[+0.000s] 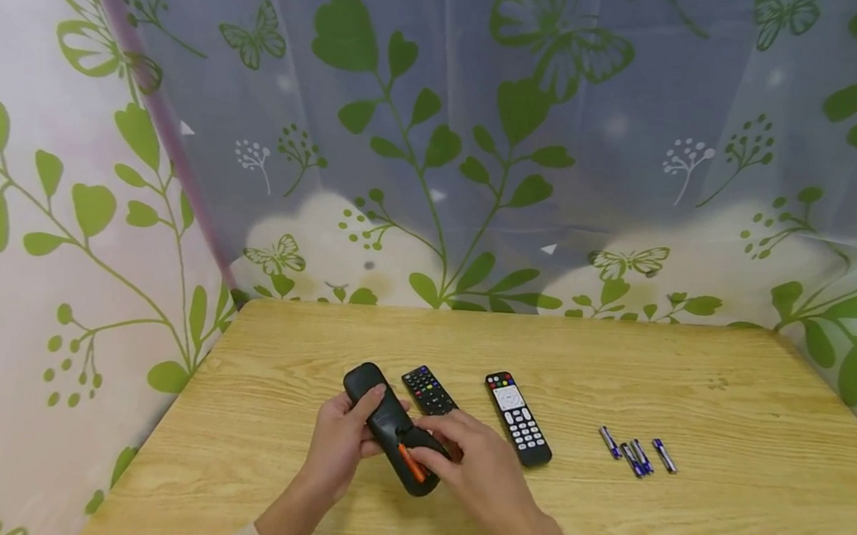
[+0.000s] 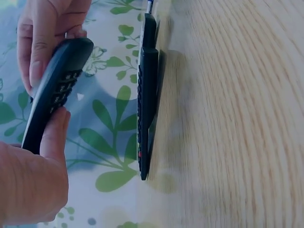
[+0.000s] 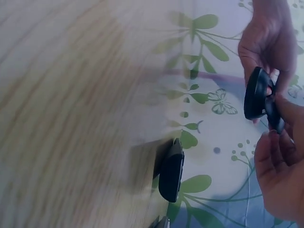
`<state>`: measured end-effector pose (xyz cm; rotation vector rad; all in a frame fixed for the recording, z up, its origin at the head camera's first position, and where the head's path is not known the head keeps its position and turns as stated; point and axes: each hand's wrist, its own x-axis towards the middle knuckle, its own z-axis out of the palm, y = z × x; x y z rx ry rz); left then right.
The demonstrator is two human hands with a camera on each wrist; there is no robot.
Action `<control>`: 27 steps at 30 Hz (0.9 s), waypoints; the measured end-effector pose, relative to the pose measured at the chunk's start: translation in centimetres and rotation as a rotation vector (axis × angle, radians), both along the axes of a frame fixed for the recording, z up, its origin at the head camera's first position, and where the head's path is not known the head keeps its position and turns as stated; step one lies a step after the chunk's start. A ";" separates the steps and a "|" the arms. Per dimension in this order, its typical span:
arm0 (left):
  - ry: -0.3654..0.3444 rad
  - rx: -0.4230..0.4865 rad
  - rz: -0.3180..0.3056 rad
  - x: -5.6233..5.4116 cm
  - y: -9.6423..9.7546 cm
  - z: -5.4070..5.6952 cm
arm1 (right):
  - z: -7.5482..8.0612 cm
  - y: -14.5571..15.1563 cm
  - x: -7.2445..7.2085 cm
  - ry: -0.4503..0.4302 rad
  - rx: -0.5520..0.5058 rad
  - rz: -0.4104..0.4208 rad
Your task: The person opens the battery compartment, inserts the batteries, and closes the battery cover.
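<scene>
My left hand (image 1: 334,443) grips a black remote control (image 1: 371,384) with its back facing up, thumb lying along the casing. Near the lower end its battery compartment is uncovered, and an orange battery (image 1: 411,464) shows inside. Between thumb and fingers, my right hand (image 1: 489,471) pinches the black battery cover (image 1: 424,440), tilted over the compartment. The right wrist view shows the cover (image 3: 274,114) angled away from the remote's body (image 3: 256,95). In the left wrist view the keys of the held remote (image 2: 61,88) face down toward the table.
Behind the hands, a black remote with small coloured keys (image 1: 429,390) lies on the wooden table (image 1: 250,470). Right of it lies another black remote with white keys (image 1: 518,419). Several small blue-and-silver batteries (image 1: 663,455) lie farther right. A patterned cloth (image 1: 408,133) hangs behind the table.
</scene>
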<state>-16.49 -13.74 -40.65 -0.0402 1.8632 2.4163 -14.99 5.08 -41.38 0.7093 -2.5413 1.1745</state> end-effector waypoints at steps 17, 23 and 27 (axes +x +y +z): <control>-0.064 0.123 -0.044 -0.1 -0.1 0.4 | 0.1 -0.6 0.6 -0.437 -0.531 0.138; -0.074 0.137 -0.052 -0.1 -0.2 0.5 | -0.4 -0.6 0.6 -0.381 -0.540 0.148; -0.080 0.151 -0.067 0.0 -0.2 0.5 | -0.5 -0.7 0.5 -0.388 -0.598 0.148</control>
